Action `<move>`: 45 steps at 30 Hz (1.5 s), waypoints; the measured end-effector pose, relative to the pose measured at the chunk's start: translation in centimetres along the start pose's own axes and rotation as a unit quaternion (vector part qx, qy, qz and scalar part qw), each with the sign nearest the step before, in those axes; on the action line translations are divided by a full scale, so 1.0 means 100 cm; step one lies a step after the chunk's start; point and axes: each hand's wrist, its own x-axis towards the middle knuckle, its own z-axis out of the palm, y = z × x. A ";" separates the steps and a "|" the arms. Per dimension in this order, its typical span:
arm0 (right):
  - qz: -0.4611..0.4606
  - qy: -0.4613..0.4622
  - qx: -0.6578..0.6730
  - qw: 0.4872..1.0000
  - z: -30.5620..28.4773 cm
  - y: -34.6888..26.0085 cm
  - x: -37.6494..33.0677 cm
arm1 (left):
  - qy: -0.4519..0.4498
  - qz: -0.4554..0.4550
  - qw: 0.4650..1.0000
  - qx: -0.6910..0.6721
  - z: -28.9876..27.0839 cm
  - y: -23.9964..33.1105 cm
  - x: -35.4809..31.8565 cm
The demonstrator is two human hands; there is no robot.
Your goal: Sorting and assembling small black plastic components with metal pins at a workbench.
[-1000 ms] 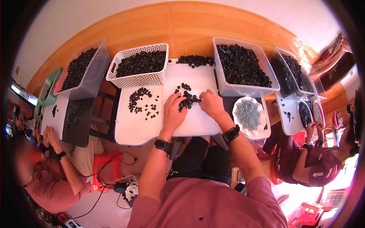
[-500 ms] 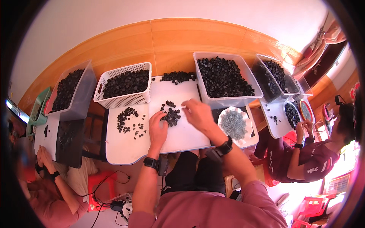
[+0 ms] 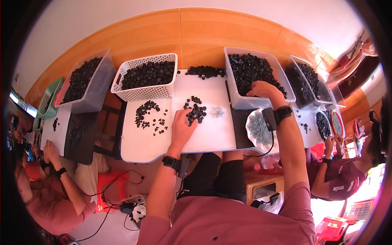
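A pile of small black round caps (image 3: 197, 111) lies on the white table in front of me. My left hand (image 3: 183, 125) is at its near left edge, thumb and forefinger apart and touching the pile. Beside the pile lies a small heap of thin pale grey pieces (image 3: 217, 111), too small to make out. My right hand (image 3: 262, 88) reaches over the near wall of a clear plastic bin (image 3: 261, 103) full of black caps. Its fingers are curled down among the caps; their tips are hidden. Both wrists wear dark straps with a small device.
A white perforated basket (image 3: 143, 94) of black caps stands back left. Small black parts (image 3: 146, 114) lie left on the table, more caps (image 3: 205, 72) at the back. A white scalloped bowl (image 3: 261, 128) holds pale grey pieces. Co-workers sit left (image 3: 67, 192) and right (image 3: 337, 171).
My right hand has moved from beside the pile up and right into the clear bin. The pale grey heap now shows. My left hand has moved closer against the pile. The view has shifted.
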 end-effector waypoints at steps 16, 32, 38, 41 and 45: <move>0.022 0.251 0.116 0.961 0.024 -0.005 0.027 | -0.043 0.074 0.969 0.233 0.008 0.002 0.013; -0.060 0.125 0.628 0.766 -0.034 -0.036 -0.004 | 0.033 -0.025 0.998 -0.057 0.008 -0.030 0.027; -0.148 0.051 0.668 0.728 -0.039 -0.119 -0.015 | 0.047 -0.044 0.995 -0.081 0.002 -0.030 0.025; -0.163 0.023 0.629 0.760 -0.009 -0.168 -0.011 | 0.066 -0.059 0.989 -0.121 -0.003 -0.031 0.025; -0.211 0.277 0.306 0.886 0.099 -0.163 0.051 | 0.033 -0.075 0.987 -0.138 0.019 -0.012 0.035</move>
